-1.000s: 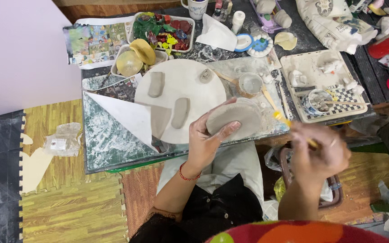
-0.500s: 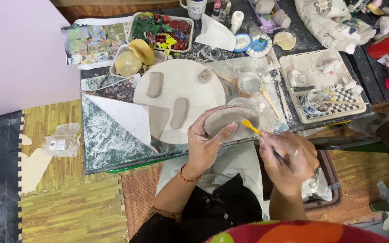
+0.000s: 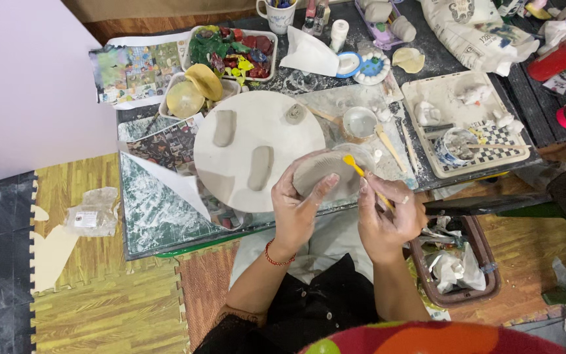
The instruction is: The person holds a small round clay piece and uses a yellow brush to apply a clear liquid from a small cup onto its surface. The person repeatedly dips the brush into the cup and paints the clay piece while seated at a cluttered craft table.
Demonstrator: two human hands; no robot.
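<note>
My left hand (image 3: 298, 202) cups a grey clay piece (image 3: 322, 172), dish-shaped, above the near edge of the low table (image 3: 165, 223). A yellow-tipped wooden tool (image 3: 355, 167) is pinched in my right hand (image 3: 388, 213), its tip resting on the clay's surface. Just left of the clay lies a round white board (image 3: 257, 131) with three small grey clay lumps on it.
A small bowl of slip (image 3: 360, 121) and a wooden stick sit beyond the clay. A white tray (image 3: 470, 124) with clay bits and a cup stands right. Yellow sponges (image 3: 194, 88), a tray of coloured pieces (image 3: 230, 47) and bottles fill the back. A basket (image 3: 456, 262) sits on the floor.
My right hand has come in from the right and brought the yellow-tipped tool onto the clay piece. My left hand has kept hold of the clay.
</note>
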